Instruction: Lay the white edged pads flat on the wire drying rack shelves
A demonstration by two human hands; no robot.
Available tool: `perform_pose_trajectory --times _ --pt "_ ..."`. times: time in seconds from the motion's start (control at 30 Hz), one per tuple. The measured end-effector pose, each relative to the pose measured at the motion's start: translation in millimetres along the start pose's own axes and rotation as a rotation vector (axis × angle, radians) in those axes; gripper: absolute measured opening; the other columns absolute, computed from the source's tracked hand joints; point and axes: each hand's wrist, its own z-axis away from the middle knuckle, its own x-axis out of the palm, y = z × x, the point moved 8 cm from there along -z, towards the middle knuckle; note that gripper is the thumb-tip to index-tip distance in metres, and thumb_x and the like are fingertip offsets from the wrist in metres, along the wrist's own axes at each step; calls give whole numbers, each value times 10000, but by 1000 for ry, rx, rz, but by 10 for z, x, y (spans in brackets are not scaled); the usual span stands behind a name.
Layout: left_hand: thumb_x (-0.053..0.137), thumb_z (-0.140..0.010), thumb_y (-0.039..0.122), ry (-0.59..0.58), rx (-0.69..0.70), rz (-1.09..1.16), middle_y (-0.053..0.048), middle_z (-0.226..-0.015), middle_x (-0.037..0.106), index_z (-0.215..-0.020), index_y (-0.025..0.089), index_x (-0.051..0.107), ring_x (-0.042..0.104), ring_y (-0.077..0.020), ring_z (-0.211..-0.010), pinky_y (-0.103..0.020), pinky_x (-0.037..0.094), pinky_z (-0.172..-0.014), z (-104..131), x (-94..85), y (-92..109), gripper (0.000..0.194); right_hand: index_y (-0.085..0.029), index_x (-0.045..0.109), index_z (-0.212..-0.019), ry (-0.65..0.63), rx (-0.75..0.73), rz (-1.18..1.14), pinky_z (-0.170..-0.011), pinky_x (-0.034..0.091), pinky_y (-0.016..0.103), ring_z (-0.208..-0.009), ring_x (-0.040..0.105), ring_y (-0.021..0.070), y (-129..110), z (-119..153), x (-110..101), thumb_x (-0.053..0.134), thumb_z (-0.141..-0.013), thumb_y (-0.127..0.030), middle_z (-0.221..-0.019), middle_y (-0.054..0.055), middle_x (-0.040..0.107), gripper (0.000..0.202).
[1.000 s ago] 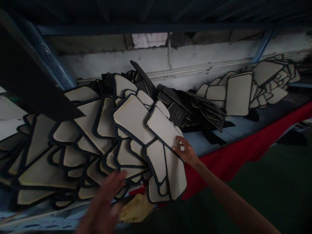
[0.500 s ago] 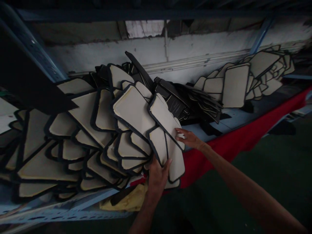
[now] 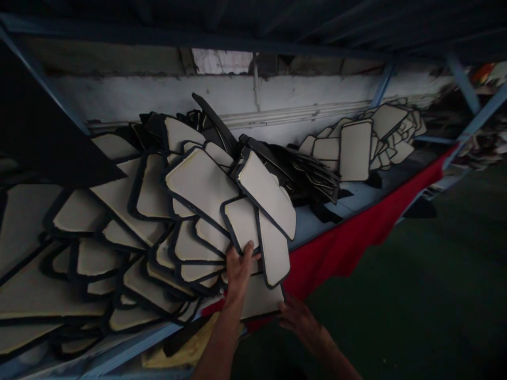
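Your left hand [image 3: 237, 266] has come up from below the shelf edge and now presses flat against the front of the heap of mats [image 3: 158, 221], fingers spread over one small panel [image 3: 241, 221]; it steadies the pile and clasps nothing. Your right hand [image 3: 295, 316] has left the upper panel it touched a second ago and dropped under the heap, where its grip takes the lower edge of the bottom mat [image 3: 259, 298]. That shift suggests this mat is the one being worked loose while the others are held back.

The bottom mat lies at the front edge of the blue shelf [image 3: 317, 224], just above the red cloth [image 3: 356, 237]. Its pale face looks up at you, and its long axis runs roughly left to right along the shelf edge.
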Motion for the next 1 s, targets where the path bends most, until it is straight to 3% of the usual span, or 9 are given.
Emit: perform_pose_trajectory --times 0.1,0.2,0.37,0.57,0.67,0.8,0.9,1.0 --pt "648 -710 260 21 21 46 -100 -968 638 -967 97 591 639 -183 -792 -303 604 -575 -63 -68 -14 310 -175 597 -935 -38 120 -102 -639 532 360 -733 632 185 334 34 413 628 -736 -562 -902 72 659 437" --pt "657 -706 284 48 54 58 -96 -994 620 -998 107 585 630 -188 -826 -308 606 -581 -116 -162 25 348 -145 600 -965 -54 187 -185 -622 522 357 -694 639 212 285 -3 430 702 -596 -604 -892 92 665 598" --pt "659 -708 315 50 80 54 -89 -954 621 -997 102 583 630 -183 -816 -290 602 -575 -125 -212 103 367 -115 608 -918 -128 219 -240 -629 513 324 -682 620 193 -44 1 70 764 -580 -497 -824 85 664 534" --pt "674 -682 329 71 85 42 -68 -914 635 -946 116 578 640 -175 -723 -301 598 -557 -118 -276 92 352 -146 613 -948 -132 231 -266 -639 512 306 -705 617 188 -173 -50 -147 773 -584 -467 -789 50 657 511" --pt "678 -680 329 72 72 55 -53 -890 634 -940 120 576 638 -167 -704 -304 601 -568 -125 -300 85 348 -160 623 -960 -71 177 -183 -568 481 258 -656 596 162 -308 -26 -294 745 -615 -478 -744 28 647 484" --pt "687 -683 355 55 85 94 -60 -939 614 -990 118 575 631 -183 -796 -324 609 -627 -103 -289 125 404 -152 620 -838 17 45 27 -444 377 219 -516 515 117 -593 -16 -513 708 -647 -505 -615 -6 584 411" --pt "691 -680 349 48 78 112 -60 -945 607 -978 114 571 625 -180 -798 -341 613 -636 -90 -305 120 398 -154 623 -899 66 71 13 -435 375 226 -513 516 121 -605 -105 -689 722 -629 -480 -630 -9 587 435" --pt "696 -662 303 90 60 128 -46 -886 608 -908 105 568 622 -157 -731 -326 614 -601 -121 -383 76 341 -173 628 -919 160 58 -20 -452 418 262 -510 546 145 -585 -175 -1142 743 -589 -440 -643 9 613 439"
